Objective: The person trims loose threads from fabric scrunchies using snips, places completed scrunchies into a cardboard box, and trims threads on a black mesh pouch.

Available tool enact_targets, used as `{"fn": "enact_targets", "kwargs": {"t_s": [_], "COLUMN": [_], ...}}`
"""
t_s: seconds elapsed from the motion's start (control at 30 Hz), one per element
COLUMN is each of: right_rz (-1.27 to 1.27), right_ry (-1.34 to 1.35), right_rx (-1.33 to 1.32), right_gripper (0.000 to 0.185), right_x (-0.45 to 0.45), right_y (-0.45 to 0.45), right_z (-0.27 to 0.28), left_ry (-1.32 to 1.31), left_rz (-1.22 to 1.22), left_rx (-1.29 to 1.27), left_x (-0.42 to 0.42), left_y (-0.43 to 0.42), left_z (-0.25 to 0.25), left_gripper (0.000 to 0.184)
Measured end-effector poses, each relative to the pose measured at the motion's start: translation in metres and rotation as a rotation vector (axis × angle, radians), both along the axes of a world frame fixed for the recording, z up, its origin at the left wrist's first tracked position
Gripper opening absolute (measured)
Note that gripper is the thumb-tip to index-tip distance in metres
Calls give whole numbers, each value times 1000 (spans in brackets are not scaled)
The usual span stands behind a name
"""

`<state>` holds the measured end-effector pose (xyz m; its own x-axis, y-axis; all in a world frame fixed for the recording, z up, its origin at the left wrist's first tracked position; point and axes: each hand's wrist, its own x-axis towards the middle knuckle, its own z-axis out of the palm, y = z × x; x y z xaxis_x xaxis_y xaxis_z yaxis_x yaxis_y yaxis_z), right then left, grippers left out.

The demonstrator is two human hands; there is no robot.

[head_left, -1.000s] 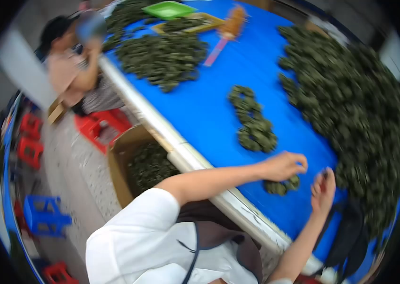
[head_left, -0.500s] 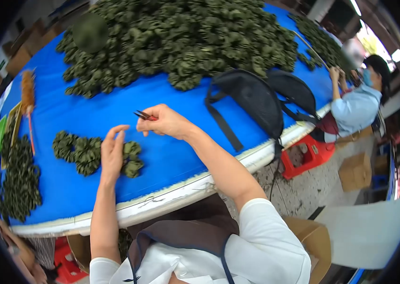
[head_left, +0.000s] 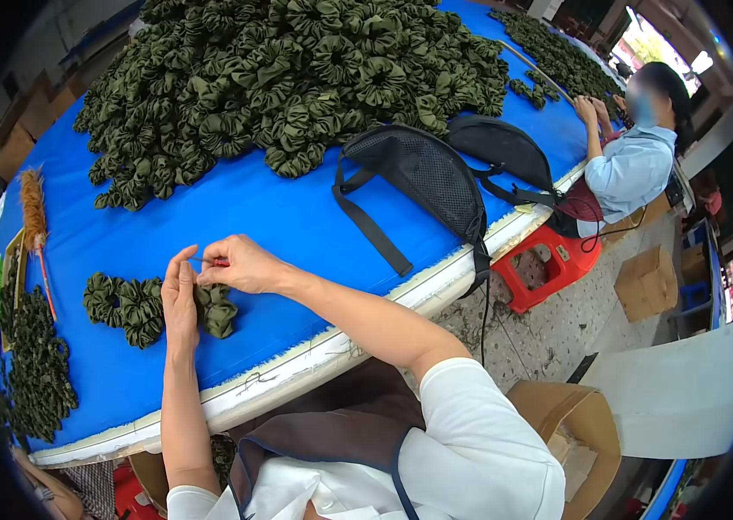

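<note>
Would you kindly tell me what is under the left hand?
Green scrunchies show on either side of the left hand, on the blue cloth. The hand covers whatever lies directly beneath it, so I cannot tell if they continue there.

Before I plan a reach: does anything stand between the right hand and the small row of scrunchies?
The left hand stands between the right hand and the scrunchies at the row's left. Nothing visible blocks the right hand from the row's right end.

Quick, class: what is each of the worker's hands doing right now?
Left hand: fingertips raised near the snips' tip, beside olive-green scrunchies; whether it grips anything cannot be told.
Right hand: closed on red-handled snips.
</note>
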<state>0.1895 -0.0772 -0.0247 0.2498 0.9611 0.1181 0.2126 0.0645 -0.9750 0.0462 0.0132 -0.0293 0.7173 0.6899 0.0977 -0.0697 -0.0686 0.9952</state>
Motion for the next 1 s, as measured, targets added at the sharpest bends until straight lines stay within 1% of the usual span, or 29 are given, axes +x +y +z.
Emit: {"fn": "enact_targets", "kwargs": {"t_s": [0.1,0.13,0.27,0.43,0.53,0.6,0.63,0.73,0.77,0.83,0.87,0.93,1.0], "right_rz": [-140,-140,-171,-271,-508,-747,-828,-1185,-1254,-1360,-1365,-1072,-1033], "right_ry": [62,64,60,-19,-203,-469,-610,-1074,-1075,-1192,-1185,-714,-693], "right_rx": [105,106,133,115,268,301,246,-24,-278,-390,-388,-339,5], "right_gripper": [12,12,12,10,12,17,21,30,36,30,30,23,21], "right_x": [4,4,4,9,29,51,64,106,119,147,154,159,150], "right_y": [0,0,3,-9,-40,-81,-107,-185,-208,-247,-260,-278,-270], "right_z": [-1,-2,-5,14,38,50,62,78,81,64,58,47,35], "left_ry": [61,62,120,144,136,139,141,147,147,142,138,133,126], "left_rz": [-40,-41,-186,-148,-137,-139,-142,-143,-141,-138,-137,-137,-118], "left_rx": [-67,-66,-148,-124,-118,-123,-127,-122,-117,-125,-133,-144,-149], "left_x": [2,1,-10,-8,-8,-8,-8,-7,-7,-6,-6,-5,-7], "left_y": [1,3,17,16,19,20,19,19,19,20,20,22,23], "left_z": [1,2,3,-1,-3,-5,-5,-6,-6,-7,-8,-8,-10], "left_gripper": [26,26,17,11,12,12,12,12,13,13,13,13,13]}}
